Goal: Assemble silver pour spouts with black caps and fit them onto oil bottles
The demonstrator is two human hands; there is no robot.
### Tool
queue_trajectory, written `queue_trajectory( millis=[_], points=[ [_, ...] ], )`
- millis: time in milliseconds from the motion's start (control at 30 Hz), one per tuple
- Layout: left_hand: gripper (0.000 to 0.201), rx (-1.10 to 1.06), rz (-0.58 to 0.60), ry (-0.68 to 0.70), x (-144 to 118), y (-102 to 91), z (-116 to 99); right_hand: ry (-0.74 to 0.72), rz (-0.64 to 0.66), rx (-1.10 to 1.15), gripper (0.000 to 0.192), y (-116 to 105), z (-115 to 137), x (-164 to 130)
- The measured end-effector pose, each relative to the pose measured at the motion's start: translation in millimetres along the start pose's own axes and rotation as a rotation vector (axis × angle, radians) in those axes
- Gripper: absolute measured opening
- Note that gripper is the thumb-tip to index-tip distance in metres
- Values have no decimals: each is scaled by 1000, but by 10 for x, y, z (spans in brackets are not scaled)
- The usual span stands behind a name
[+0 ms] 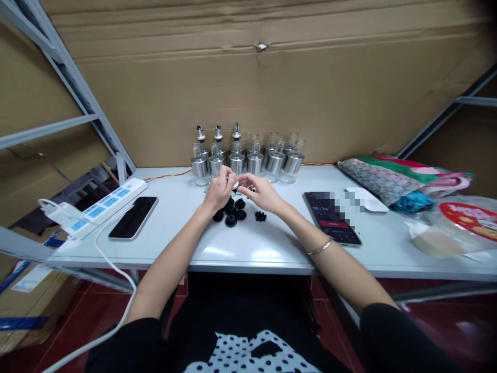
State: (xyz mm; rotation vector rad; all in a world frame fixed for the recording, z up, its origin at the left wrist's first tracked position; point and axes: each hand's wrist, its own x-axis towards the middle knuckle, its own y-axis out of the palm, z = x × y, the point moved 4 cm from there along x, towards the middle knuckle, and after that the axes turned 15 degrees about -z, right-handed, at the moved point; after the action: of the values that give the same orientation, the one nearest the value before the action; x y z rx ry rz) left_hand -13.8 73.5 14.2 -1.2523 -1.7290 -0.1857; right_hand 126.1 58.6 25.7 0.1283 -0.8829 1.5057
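Between the fingertips of my left hand [220,190] is a small silver pourer cap [235,184], partly hidden by the fingers. My right hand [261,191] meets it from the other side, thumb and fingers closed around its edge. Just below the hands lie several black round stoppers [230,211] in a loose pile. To their right sits a small cluster of tiny black parts [260,216]. Behind the hands stand several glass bottles with steel sleeves [254,162]. Three in the back row carry silver pourer tops [218,133].
On the left lie a power strip [104,206] with a white cable and a dark phone [134,217]. At right are a lit phone [332,217], a white object [367,201], a colourful bag [404,181] and a plastic tub [458,225]. Cardboard [217,77] backs the table.
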Motion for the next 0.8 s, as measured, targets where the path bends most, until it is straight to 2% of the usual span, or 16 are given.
queue_trajectory(
  millis=[100,233,300,400,533,633,800],
  points=[
    [24,-105,16,24,-18,29,-6,52,-5,134,28,16,3,-9],
    [37,-219,40,121,-35,49,-45,59,-122,239,28,-35,20,7],
    [39,-181,26,178,-29,35,-61,73,-185,231,27,-67,9,22],
    [43,-101,-60,312,-11,-23,-109,109,-252,226,27,-102,-25,41],
    [38,-16,-128,479,-15,-66,-190,144,-262,244,28,-114,-49,42],
    [27,23,-138,480,-19,-70,-205,107,-226,246,25,-105,-32,37],
    [20,31,-110,435,-19,-57,-172,85,-208,228,23,-94,-25,42]
  ],
)
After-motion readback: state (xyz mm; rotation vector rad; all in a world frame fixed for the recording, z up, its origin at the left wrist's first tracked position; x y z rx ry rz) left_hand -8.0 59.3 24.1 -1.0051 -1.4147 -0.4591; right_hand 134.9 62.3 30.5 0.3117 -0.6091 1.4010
